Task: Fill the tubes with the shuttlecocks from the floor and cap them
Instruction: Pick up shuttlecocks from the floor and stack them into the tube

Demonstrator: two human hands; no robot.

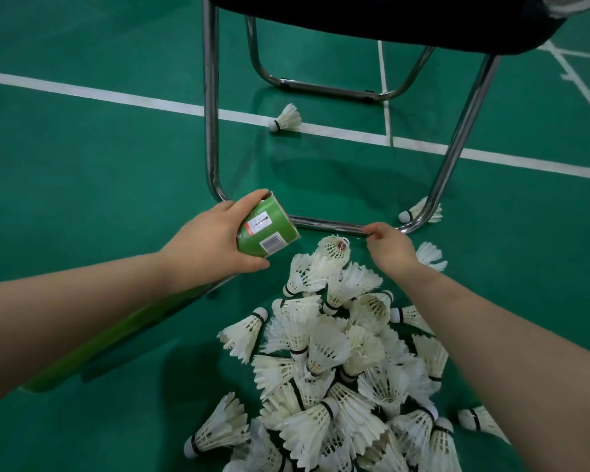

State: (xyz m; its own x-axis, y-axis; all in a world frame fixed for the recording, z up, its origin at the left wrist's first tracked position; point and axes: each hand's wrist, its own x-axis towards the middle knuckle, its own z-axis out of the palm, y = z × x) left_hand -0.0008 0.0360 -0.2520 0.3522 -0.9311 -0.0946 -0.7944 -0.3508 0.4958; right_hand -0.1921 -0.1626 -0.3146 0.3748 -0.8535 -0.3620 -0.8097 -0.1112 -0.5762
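Early stage, I judge. Left hand [212, 240]: fingers clamped round green cardboard tube [275, 221], just before chrome-legged chair [211, 97]. Right hand [390, 248]: fingers curled, whether holding anything cannot tell. Heap of white feather shuttlecocks [338, 352] on green floor [82, 165] before chair, strays under chair. No cap seen.

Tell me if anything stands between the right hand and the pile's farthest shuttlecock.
Nothing visible does: the right hand sits just right of that shuttlecock with bare floor between; the chair's rail runs beyond both.
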